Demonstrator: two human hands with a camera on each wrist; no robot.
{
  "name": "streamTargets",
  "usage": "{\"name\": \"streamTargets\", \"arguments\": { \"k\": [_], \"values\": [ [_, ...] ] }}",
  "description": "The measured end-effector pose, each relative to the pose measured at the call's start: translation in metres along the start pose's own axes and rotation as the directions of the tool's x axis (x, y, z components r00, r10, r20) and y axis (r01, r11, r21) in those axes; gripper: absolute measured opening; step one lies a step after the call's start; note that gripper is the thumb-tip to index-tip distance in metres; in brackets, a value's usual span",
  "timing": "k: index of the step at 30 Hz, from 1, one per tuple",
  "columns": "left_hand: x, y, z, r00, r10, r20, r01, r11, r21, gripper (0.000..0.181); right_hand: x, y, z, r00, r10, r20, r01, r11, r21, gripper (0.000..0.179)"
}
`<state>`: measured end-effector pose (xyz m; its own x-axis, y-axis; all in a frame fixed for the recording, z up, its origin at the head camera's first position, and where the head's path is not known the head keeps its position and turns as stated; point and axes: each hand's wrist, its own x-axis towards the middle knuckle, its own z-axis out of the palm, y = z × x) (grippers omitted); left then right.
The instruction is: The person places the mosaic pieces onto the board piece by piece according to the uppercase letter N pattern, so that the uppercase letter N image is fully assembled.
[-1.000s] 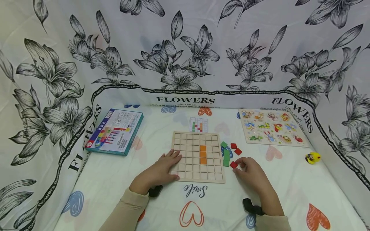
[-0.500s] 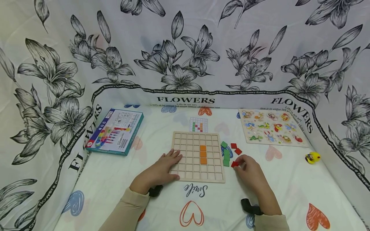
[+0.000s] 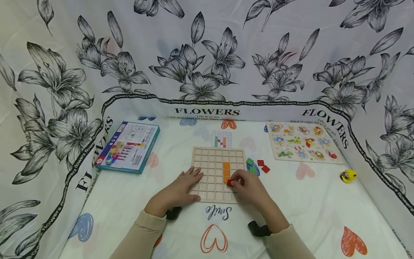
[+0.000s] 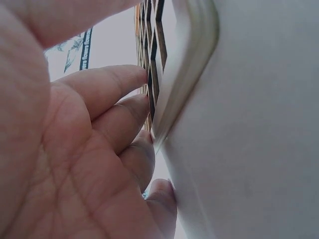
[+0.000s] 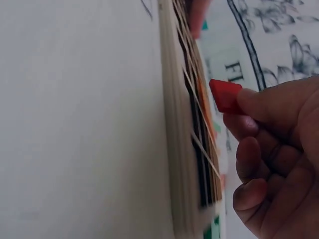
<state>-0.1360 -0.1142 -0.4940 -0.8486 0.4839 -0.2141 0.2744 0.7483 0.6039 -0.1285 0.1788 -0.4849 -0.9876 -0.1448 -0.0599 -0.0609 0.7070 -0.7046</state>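
Observation:
A wooden grid board (image 3: pixel 207 187) lies on the cloth, with several orange square tiles (image 3: pixel 226 169) in one column of its cells. Over the board's right half, my right hand (image 3: pixel 250 185) pinches a red square tile (image 5: pixel 225 95) between thumb and fingertip, just beside the lowest orange tile. In the right wrist view that tile is held above the grid. My left hand (image 3: pixel 181 187) rests on the board's left edge, its fingers spread over the rim; the left wrist view shows the fingertips (image 4: pixel 137 74) touching the board's side.
Several green tiles (image 3: pixel 250 161) and two red tiles (image 3: pixel 260 163) lie right of the board. A small printed grid card (image 3: pixel 221 138) sits behind it. A boxed set (image 3: pixel 127 147) stands left; an insect picture board (image 3: pixel 304 142) and yellow toy (image 3: pixel 348 176) are right.
My right hand has picked up the nearest red tile from beside the green ones and carried it left over the board. The left hand stays in place.

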Motion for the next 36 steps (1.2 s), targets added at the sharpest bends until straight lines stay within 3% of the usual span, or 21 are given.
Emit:
{"name": "streamTargets", "arguments": {
  "k": [6,36],
  "values": [
    [-0.002,-0.002,-0.001,1.000,0.003,-0.006,-0.003,1.000,-0.014,0.086,0.010,-0.006,0.017,0.999,-0.033,0.018,0.034,0.998,-0.053,0.012],
    [0.000,-0.002,0.001,1.000,0.011,-0.011,-0.011,1.000,-0.012,0.087,0.005,0.001,0.018,0.996,-0.048,0.078,0.054,0.996,-0.071,0.014]
  ]
}}
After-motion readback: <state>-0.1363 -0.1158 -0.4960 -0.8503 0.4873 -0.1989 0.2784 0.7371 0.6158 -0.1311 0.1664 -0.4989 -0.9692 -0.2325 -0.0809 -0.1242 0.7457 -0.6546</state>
